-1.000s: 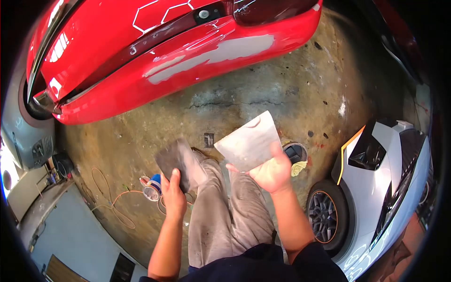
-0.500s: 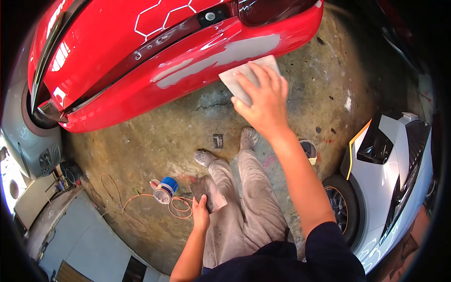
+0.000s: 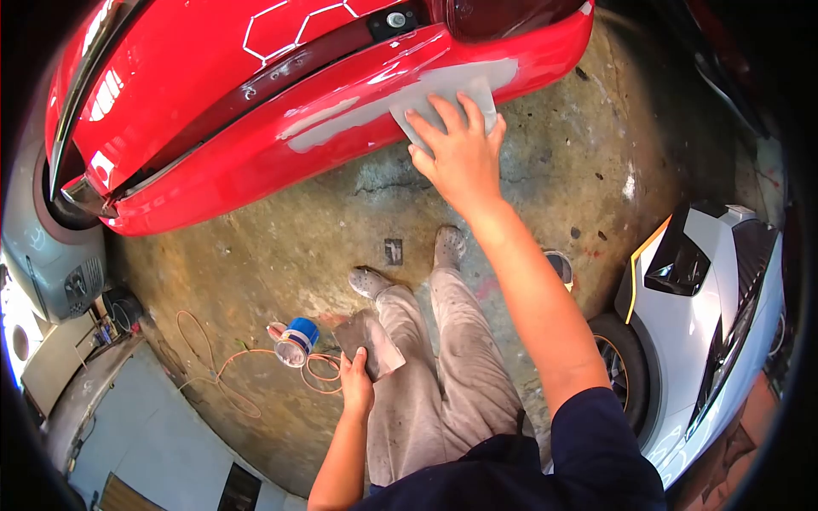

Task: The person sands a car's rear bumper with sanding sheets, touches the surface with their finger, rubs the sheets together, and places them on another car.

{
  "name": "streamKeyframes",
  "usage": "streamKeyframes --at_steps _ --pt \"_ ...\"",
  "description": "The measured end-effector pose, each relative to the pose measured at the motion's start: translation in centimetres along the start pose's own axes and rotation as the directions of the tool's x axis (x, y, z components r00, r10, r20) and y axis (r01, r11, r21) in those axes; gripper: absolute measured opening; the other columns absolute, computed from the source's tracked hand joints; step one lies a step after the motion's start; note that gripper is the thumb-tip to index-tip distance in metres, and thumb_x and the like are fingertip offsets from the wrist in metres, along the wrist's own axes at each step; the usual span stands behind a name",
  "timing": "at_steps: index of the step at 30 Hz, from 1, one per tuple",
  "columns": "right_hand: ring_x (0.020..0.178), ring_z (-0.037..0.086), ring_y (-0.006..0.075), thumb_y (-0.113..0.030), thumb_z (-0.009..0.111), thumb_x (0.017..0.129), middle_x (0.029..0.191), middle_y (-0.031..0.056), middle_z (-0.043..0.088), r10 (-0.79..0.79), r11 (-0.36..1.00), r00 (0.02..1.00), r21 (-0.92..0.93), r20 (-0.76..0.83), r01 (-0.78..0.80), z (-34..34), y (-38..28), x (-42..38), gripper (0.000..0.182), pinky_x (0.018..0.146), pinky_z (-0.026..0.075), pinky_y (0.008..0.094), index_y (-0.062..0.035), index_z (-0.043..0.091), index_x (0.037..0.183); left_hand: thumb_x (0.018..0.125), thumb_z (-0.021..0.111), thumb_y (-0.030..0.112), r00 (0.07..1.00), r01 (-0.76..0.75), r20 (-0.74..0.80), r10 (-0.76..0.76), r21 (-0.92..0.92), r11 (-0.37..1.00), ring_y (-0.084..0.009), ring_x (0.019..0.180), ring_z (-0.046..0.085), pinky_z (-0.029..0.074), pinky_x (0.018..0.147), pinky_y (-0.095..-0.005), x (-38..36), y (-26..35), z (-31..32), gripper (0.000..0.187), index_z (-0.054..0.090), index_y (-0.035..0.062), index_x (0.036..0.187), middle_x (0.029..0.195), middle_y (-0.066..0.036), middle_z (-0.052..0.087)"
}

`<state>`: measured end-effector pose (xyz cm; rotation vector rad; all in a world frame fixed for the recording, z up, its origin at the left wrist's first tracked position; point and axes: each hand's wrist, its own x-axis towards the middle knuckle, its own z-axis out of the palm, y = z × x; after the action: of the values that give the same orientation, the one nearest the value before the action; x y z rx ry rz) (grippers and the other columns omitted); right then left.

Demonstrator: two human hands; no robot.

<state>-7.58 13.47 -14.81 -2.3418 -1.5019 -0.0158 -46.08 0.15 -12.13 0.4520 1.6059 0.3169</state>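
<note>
In the head view, my right hand (image 3: 464, 157) presses a thin, pale grey, square putty spreader (image 3: 419, 100) against the red car bumper (image 3: 213, 194). Its fingers are spread over the sheet, with the thumb at the near edge. Around and beside the spreader, smooth grey putty (image 3: 341, 128) covers a long patch of the bumper. Down by my left thigh, my left hand (image 3: 358, 383) grips a flat putty board (image 3: 366, 332) by its lower edge, thumb on top. The board's face is part dark, part pale; a smear on it is hard to make out.
A blue-and-clear tub (image 3: 298, 334) stands on the stained concrete floor beside an orange hose (image 3: 223, 375). At right is a silver car (image 3: 673, 341) with its wheel (image 3: 620, 366); a grey vehicle (image 3: 64, 255) stands at left. A round can (image 3: 558, 268) sits near my right leg.
My right hand has moved up and slightly left, bringing the spreader from in front of the bumper onto the grey patch. My left hand and board have shifted only slightly.
</note>
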Motion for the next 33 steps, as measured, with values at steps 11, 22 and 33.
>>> streamKeyframes --at_steps 11,22,33 --pt "0.136 0.039 0.033 -0.037 0.072 0.082 0.14 0.0026 0.051 -0.015 1.0 1.0 0.011 -0.001 0.015 0.2 0.7 0.9 0.044 0.102 0.026 0.0738 -0.0276 0.066 0.124 0.1 0.058 0.019 1.0 -0.013 0.011 0.013 0.006 1.0 -0.0187 0.106 0.059 0.046 0.098 -0.0325 0.2 -0.2 -0.1 0.038 0.048 -0.0021 0.129 0.12 -0.011 0.061" --pt "0.138 0.037 0.0338 -0.039 0.071 0.083 0.142 0.0053 0.05 0.014 1.0 1.0 0.024 0.025 -0.014 -1.7 0.2 1.4 0.046 0.107 0.025 0.0674 -0.0285 0.065 0.128 0.1 0.058 0.018 1.0 0.001 0.026 0.0 -0.036 0.999 -0.0191 0.108 0.059 0.046 0.097 -0.0322 0.0 0.0 0.3 0.04 0.046 -0.0034 0.131 0.122 -0.012 0.061" --pt "0.139 0.035 0.0326 -0.039 0.073 0.081 0.144 0.005 0.048 0.057 0.998 0.992 -0.002 0.11 -0.057 -0.3 1.3 -1.7 0.052 0.107 0.024 0.067 -0.0289 0.064 0.131 0.1 0.059 0.019 1.0 -0.007 0.026 0.008 -0.011 1.0 -0.02 0.11 0.058 0.045 0.1 -0.0317 0.2 1.2 1.6 0.046 0.042 -0.0056 0.135 0.124 -0.014 0.059"
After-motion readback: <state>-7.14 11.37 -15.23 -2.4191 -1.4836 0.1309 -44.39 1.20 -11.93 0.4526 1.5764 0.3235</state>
